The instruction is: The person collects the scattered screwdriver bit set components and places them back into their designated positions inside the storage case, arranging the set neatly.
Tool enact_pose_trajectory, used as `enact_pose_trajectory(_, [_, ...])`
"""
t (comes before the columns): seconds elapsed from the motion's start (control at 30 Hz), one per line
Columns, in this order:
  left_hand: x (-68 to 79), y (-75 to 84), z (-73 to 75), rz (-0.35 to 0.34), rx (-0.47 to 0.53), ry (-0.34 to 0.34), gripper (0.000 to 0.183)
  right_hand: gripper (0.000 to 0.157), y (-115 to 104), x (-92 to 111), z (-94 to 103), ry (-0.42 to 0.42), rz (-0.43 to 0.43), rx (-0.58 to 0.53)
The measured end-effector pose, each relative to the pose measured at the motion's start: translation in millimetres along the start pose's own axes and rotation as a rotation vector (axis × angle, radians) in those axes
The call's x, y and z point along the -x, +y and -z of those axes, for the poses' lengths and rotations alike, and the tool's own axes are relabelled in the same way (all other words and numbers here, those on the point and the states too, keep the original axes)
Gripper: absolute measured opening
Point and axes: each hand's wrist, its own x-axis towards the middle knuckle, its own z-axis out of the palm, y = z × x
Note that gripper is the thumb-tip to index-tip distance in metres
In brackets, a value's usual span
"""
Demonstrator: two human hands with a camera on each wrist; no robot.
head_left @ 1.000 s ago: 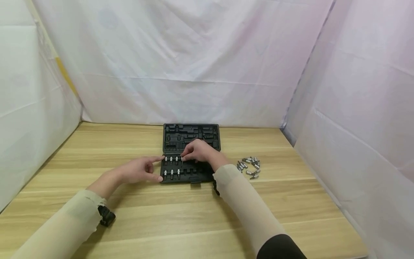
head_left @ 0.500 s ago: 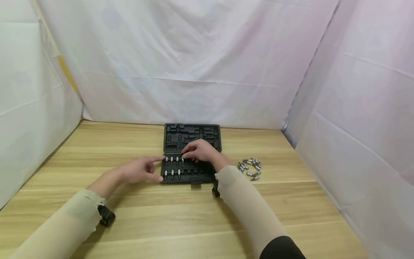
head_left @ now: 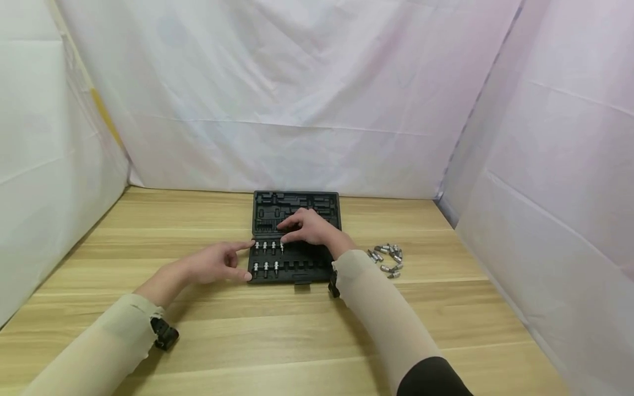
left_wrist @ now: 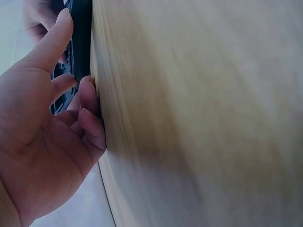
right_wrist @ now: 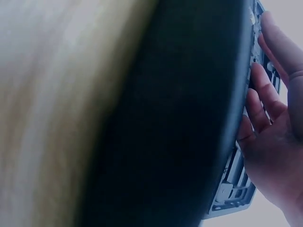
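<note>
An open black case [head_left: 302,254] lies flat with its moulded lid [head_left: 271,204] folded back. Two rows of silver bit sockets sit in its left part, among them the upper row's rightmost bit socket [head_left: 282,248]. My right hand [head_left: 313,227] hovers over the case; the thumb tip is right at that bit socket, and the forefinger is parted from the thumb. My left hand [head_left: 213,265] touches the case's left side, straight forefinger at the upper corner and thumb at the lower one. Its other fingers [left_wrist: 89,97] bend in at the table in the left wrist view.
A loose ring of several bit sockets [head_left: 395,256] lies on the wooden table [head_left: 277,341] right of the case. White cloth [head_left: 277,110] hangs behind and on both sides. Black wrist cameras [head_left: 165,334] sit at both wrists.
My right forefinger and thumb have come apart from their pinch on the upper row's rightmost bit socket, which stays in the case. My left hand keeps its place.
</note>
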Motion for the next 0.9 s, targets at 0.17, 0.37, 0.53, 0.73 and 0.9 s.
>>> enact_pose_trajectory(0.17, [0.9, 1.8, 1.6, -0.004, -0.004, 0.002, 0.096, 0.043, -2, -2, -5.1, 0.007, 0.004, 0.039])
enact_pose_trajectory(0.37, [2.3, -0.5, 1.9, 0.016, -0.007, 0.004, 0.096, 0.044, -7, -3, -8.9, 0.013, -0.037, 0.075])
enact_pose_trajectory(0.53, [3.9, -2.2, 3.1, 0.021, -0.010, 0.003, 0.096, 0.041, -13, -6, -9.9, 0.009, -0.082, 0.062])
enact_pose_trajectory(0.73, [6.8, -3.8, 4.2, 0.015, -0.007, 0.011, 0.095, 0.040, -19, -11, -11.3, 0.005, -0.101, 0.079])
enact_pose_trajectory(0.9, [7.5, -5.4, 4.6, 0.016, -0.008, 0.010, 0.095, 0.037, -24, -13, -12.0, -0.003, -0.126, 0.117])
